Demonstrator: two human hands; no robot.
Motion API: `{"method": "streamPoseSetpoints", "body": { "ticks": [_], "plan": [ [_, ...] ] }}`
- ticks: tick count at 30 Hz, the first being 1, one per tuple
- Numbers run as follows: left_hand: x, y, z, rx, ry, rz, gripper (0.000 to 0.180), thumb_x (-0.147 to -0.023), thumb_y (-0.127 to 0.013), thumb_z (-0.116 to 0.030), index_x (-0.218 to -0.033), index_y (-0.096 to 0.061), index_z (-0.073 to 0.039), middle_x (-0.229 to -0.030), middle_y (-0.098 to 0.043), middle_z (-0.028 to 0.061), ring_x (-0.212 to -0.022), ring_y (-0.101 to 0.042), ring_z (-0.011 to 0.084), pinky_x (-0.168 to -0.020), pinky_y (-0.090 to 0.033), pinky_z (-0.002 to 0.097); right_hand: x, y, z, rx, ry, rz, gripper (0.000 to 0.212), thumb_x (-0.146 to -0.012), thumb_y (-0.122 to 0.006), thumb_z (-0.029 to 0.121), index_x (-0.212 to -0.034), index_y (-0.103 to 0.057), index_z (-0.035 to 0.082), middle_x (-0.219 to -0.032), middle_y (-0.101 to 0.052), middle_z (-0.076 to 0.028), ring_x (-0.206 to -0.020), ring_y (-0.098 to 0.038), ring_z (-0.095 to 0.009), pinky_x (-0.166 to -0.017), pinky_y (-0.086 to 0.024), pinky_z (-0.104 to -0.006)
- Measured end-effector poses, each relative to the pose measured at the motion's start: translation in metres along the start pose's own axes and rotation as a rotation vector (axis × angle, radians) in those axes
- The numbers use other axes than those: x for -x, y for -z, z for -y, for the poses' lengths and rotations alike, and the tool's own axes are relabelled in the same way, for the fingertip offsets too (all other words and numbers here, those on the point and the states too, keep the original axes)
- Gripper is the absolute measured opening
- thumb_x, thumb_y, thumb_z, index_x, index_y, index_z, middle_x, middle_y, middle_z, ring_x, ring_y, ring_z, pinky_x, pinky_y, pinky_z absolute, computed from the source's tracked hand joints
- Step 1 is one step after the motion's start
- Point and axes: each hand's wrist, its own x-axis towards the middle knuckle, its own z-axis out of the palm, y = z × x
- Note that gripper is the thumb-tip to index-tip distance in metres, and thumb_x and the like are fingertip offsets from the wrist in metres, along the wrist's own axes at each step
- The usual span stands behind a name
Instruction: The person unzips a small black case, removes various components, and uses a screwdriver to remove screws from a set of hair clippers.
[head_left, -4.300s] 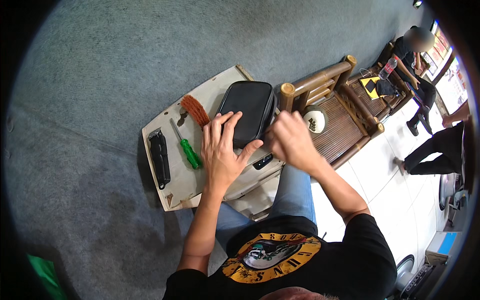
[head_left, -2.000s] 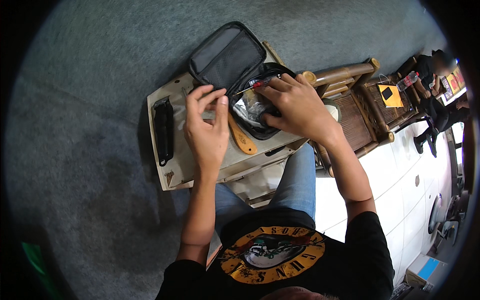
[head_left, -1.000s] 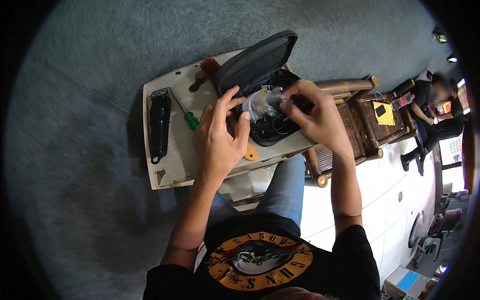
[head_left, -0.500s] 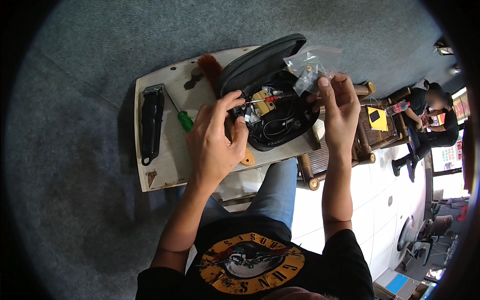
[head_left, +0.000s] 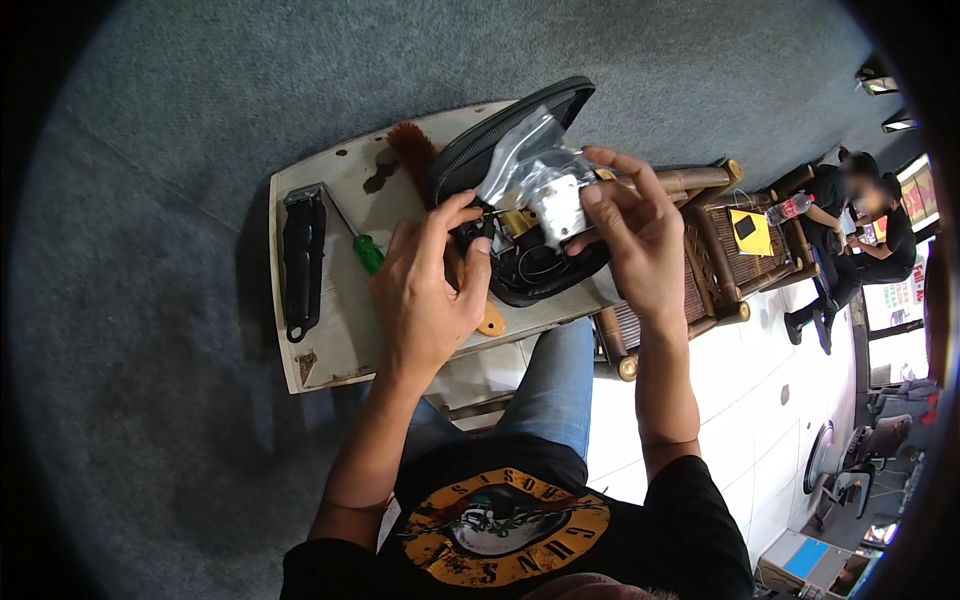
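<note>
A black zip case (head_left: 535, 293) stands open on a small pale table, its lid tilted up at the far side. The thumb and fingers of my left hand (head_left: 430, 290) close round its left rim. Over the case, my right hand (head_left: 640, 225) pinches a clear plastic zip bag (head_left: 525, 150). In the bag shows a flat silvery metal plate (head_left: 560, 208) with small holes. Bag and fingers partly hide the case's contents. Among these, a brass-coloured piece (head_left: 516, 222) and a thin cable (head_left: 545, 275) can be seen.
On the table's left lie a black hair clipper (head_left: 302, 260) and a green-handled screwdriver (head_left: 368, 255). A brush with reddish bristles (head_left: 412, 150) and a wooden handle (head_left: 491, 320) is partly under the case. Bamboo furniture (head_left: 715, 250) adjoins on the right; people (head_left: 850, 220) sit farther off.
My right hand has brought the plastic bag left and lower, over the case, and the metal plate in it now faces up. My left hand has stayed at the case's rim.
</note>
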Motion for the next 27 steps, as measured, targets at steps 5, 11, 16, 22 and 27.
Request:
{"method": "streamPoseSetpoints", "body": {
  "ticks": [5,11,16,22,27],
  "plan": [
    [0.002,0.004,-0.001,-0.020,-0.004,0.003,0.036,-0.102,-0.083,-0.029,-0.126,-0.075,-0.004,-0.102,-0.079,0.0103,-0.090,-0.071,0.0267,-0.078,-0.059,0.0406,0.005,-0.012,-0.001,0.083,0.006,0.112,0.038,-0.112,-0.062,-0.001,-0.150,-0.060,-0.003,-0.114,-0.079,-0.011,-0.095,-0.075,-0.013,-0.082,-0.066,-0.0283],
    [0.006,0.005,0.000,0.023,0.042,-0.036,0.015,-0.104,-0.076,-0.014,-0.117,-0.079,-0.007,-0.099,-0.077,0.0095,-0.088,-0.070,0.0276,-0.075,-0.057,0.0404,0.011,-0.010,-0.007,0.260,0.087,0.114,0.032,-0.107,-0.063,-0.007,-0.139,-0.069,-0.002,-0.122,-0.081,-0.014,-0.108,-0.080,-0.019,-0.090,-0.065,-0.0333],
    [0.005,0.007,0.002,0.068,0.023,0.006,0.028,-0.104,-0.062,0.001,-0.127,-0.077,-0.005,-0.108,-0.081,0.0093,-0.090,-0.071,0.0236,-0.079,-0.058,0.0366,0.015,-0.002,-0.015,0.507,0.382,0.088,0.022,-0.094,-0.072,-0.012,-0.112,-0.078,-0.001,-0.119,-0.082,-0.014,-0.112,-0.081,-0.027,-0.092,-0.065,-0.0371],
    [0.007,0.004,0.007,0.160,0.034,0.032,0.054,-0.101,-0.047,0.009,-0.150,-0.065,-0.001,-0.124,-0.083,0.0119,-0.094,-0.070,0.0170,-0.082,-0.060,0.0315,0.027,0.010,-0.027,0.587,0.500,0.145,0.020,-0.082,-0.075,-0.015,-0.097,-0.076,-0.001,-0.116,-0.080,-0.014,-0.116,-0.078,-0.030,-0.095,-0.064,-0.0398],
    [0.006,0.004,0.001,0.149,0.072,0.044,0.051,-0.097,-0.057,0.007,-0.147,-0.067,-0.002,-0.120,-0.083,0.0108,-0.094,-0.071,0.0167,-0.078,-0.060,0.0316,0.029,0.011,-0.022,0.601,0.513,0.159,0.024,-0.079,-0.069,-0.018,-0.094,-0.076,0.000,-0.115,-0.080,-0.014,-0.116,-0.079,-0.032,-0.098,-0.064,-0.0411]
  ]
}}
